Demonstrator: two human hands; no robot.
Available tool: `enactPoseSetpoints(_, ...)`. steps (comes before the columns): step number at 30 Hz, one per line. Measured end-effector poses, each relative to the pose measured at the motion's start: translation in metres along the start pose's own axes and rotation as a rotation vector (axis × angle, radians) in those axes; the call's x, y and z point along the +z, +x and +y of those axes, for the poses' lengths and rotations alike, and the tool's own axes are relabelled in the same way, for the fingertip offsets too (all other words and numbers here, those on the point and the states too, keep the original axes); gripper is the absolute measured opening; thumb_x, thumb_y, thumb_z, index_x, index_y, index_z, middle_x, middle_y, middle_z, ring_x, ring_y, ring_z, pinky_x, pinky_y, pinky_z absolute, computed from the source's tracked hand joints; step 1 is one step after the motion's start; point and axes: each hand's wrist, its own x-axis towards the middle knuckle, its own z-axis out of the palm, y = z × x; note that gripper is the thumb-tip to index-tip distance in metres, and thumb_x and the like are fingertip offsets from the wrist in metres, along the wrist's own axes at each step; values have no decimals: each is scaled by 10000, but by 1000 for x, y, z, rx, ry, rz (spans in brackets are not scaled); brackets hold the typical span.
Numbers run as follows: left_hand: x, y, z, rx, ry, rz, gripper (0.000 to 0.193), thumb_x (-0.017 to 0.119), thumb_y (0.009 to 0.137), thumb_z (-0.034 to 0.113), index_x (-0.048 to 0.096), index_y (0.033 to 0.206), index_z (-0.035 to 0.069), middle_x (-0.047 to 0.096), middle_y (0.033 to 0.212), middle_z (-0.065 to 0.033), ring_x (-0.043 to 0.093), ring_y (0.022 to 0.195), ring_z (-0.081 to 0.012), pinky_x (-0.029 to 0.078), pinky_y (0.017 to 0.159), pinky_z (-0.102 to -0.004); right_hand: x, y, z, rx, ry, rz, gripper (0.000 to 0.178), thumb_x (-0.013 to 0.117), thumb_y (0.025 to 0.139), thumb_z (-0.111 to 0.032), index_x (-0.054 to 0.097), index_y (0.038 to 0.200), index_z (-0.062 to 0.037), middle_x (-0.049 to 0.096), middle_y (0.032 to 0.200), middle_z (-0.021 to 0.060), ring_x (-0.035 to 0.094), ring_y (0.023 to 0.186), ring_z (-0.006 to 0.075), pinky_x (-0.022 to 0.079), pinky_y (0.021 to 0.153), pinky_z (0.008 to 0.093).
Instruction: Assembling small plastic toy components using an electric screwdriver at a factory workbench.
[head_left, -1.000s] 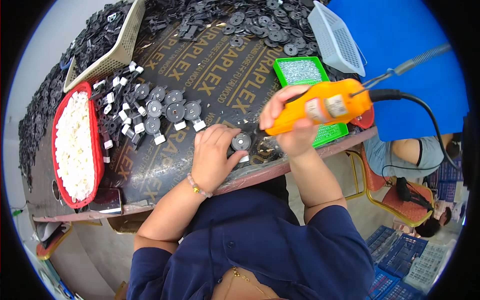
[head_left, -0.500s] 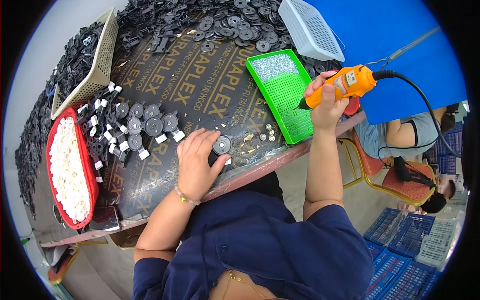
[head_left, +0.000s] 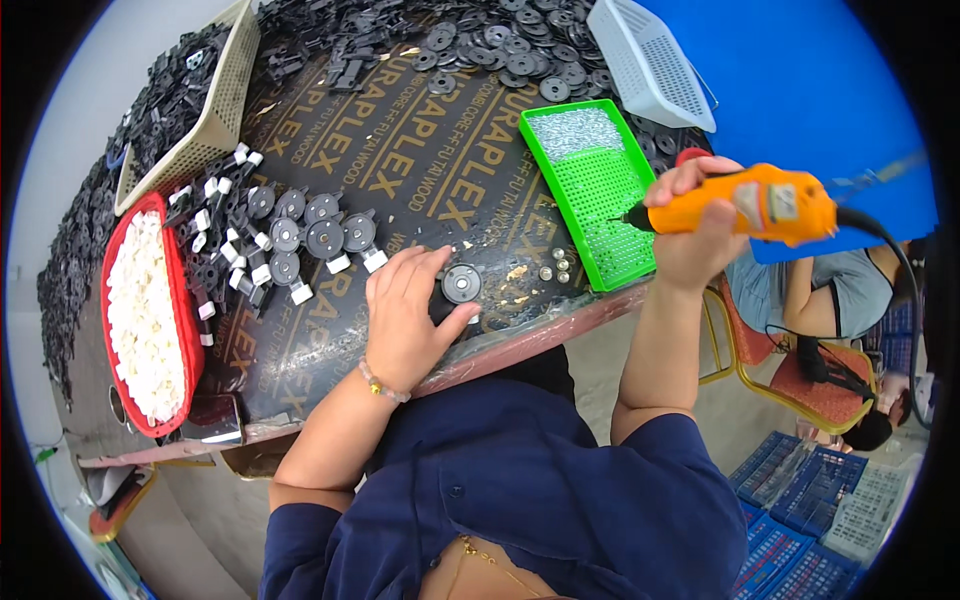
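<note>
My left hand [head_left: 405, 315] rests on the table near its front edge, thumb and fingers curved round a black part with a round disc [head_left: 462, 284] on top, which lies flat. My right hand [head_left: 700, 235] is wrapped round an orange electric screwdriver [head_left: 765, 205], held tilted with its dark tip over the green perforated tray [head_left: 610, 215]. Small silvery screws [head_left: 575, 135] fill the far end of that tray. Several small round metal pieces [head_left: 560, 268] sit between the tray and my left hand. Left of that hand lie several assembled black disc parts [head_left: 325, 240] with white ends.
A red basket [head_left: 190, 340] of white pieces stands at the left, below a beige basket [head_left: 225, 110] with black parts. Loose black discs [head_left: 520, 62] are heaped at the back beside a white basket [head_left: 650, 65]. A person [head_left: 850, 290] and a red chair [head_left: 825, 375] are at the right.
My right hand has come slightly nearer and right, and the screwdriver now lies closer to level. My left hand keeps its hold on the black part. The whole view has shifted a little.
</note>
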Motion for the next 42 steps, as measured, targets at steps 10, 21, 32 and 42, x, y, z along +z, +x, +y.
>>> enactPoseSetpoints(10,4,-2,-6,18,19,-2,559,875,719,262,664,1205,85,671,1194,-78,560,1253,-306,385,1043,-451,104,-54,6,200,432,-410,668,775,857,-582,509,1150,-43,555,896,98,623,719,205,561,621,348)
enactPoseSetpoints(21,3,0,-7,27,-7,13,521,862,722,255,673,1172,70,677,1173,-101,572,1241,-311,397,1019,-454,121,-61,23,203,379,-481,592,777,891,-504,483,1116,-43,549,903,100,611,715,182,555,638,328)
enactPoseSetpoints(32,5,-2,-7,50,3,21,520,861,727,255,673,1176,72,684,1149,-103,577,1234,-305,398,1012,-454,113,-62,18,266,392,-424,619,771,877,-551,487,1114,-55,546,888,88,608,707,192,550,626,336)
enactPoseSetpoints(42,5,-2,-2,27,31,11,526,865,737,244,669,1197,78,682,1176,-91,571,1238,-308,383,1032,-450,4,-3,17,7,-41,-18,505,732,942,-439,516,1182,-50,567,865,70,599,706,178,528,609,326)
